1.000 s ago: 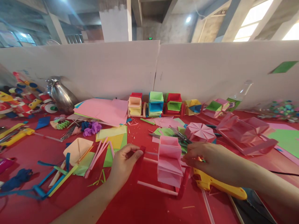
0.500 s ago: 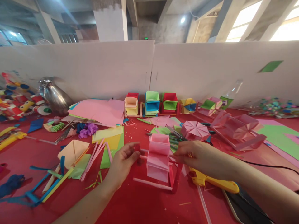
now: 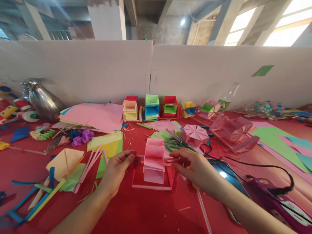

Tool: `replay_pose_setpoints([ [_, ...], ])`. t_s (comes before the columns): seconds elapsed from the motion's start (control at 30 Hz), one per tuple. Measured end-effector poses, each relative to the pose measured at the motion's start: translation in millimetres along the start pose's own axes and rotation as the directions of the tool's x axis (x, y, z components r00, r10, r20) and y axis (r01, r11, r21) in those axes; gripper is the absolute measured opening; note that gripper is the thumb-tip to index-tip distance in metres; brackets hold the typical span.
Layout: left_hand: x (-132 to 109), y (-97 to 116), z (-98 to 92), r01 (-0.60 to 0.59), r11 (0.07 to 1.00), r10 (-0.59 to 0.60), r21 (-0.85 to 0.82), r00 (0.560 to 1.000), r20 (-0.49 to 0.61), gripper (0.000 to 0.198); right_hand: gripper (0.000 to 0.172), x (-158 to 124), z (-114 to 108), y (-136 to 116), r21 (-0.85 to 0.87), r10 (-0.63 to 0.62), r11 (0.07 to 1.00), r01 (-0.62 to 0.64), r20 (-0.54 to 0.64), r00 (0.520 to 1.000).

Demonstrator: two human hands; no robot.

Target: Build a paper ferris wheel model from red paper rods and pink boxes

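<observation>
In front of me on the red table, a pink folded-paper wheel [image 3: 154, 162] of open box-like pockets sits within a paper frame [image 3: 152, 187] with red and pink bars. My left hand [image 3: 117, 170] is closed, thumb and forefinger pinching a red end of the frame at the wheel's left. At the wheel's right, my right hand [image 3: 191, 165] pinches another red part of the frame. A thin pink rod [image 3: 140, 156] shows on the wheel's left side. What lies under the right fingertips is partly hidden.
Scissors [image 3: 179, 139] and a pink paper wheel [image 3: 195, 134] lie beyond my right hand. A phone [image 3: 227, 175] and purple power strip [image 3: 268, 200] with cables are at right. Paper strips [image 3: 89, 167], coloured sheets [image 3: 97, 115] and a metal jug [image 3: 45, 99] are at left.
My view has turned right, bringing the purple power strip into sight. Both hands stay at the frame's sides. A red bar at its right that stuck out now appears more in line with the frame.
</observation>
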State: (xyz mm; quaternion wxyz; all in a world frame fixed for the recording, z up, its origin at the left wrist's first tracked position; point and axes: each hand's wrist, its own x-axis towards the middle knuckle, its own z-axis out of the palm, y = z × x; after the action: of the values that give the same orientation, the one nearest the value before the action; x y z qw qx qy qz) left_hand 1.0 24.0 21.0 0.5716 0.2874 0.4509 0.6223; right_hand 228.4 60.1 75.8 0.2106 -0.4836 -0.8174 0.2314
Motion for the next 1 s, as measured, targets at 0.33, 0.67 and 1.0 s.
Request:
replay_pose_setpoints([
  [0.33,1,2,-3.7,-0.027,0.999,0.029,0.043,0.999,-0.036,0.03,0.026,-6,-6,12,0.212,0.15,0.965,-0.155,0.037,0.988],
  [0.67,1,1,-4.8,-0.048,0.994,0.05,0.101,0.998,-0.024,0.032,0.028,-13,-2,21,0.352,0.138,0.922,-0.159,0.083,0.987],
  [1.0,1,-1,-4.0,-0.018,0.999,0.018,0.035,1.0,-0.015,0.031,0.043,-14,2,22,0.502,0.301,0.819,-0.276,0.033,0.953],
])
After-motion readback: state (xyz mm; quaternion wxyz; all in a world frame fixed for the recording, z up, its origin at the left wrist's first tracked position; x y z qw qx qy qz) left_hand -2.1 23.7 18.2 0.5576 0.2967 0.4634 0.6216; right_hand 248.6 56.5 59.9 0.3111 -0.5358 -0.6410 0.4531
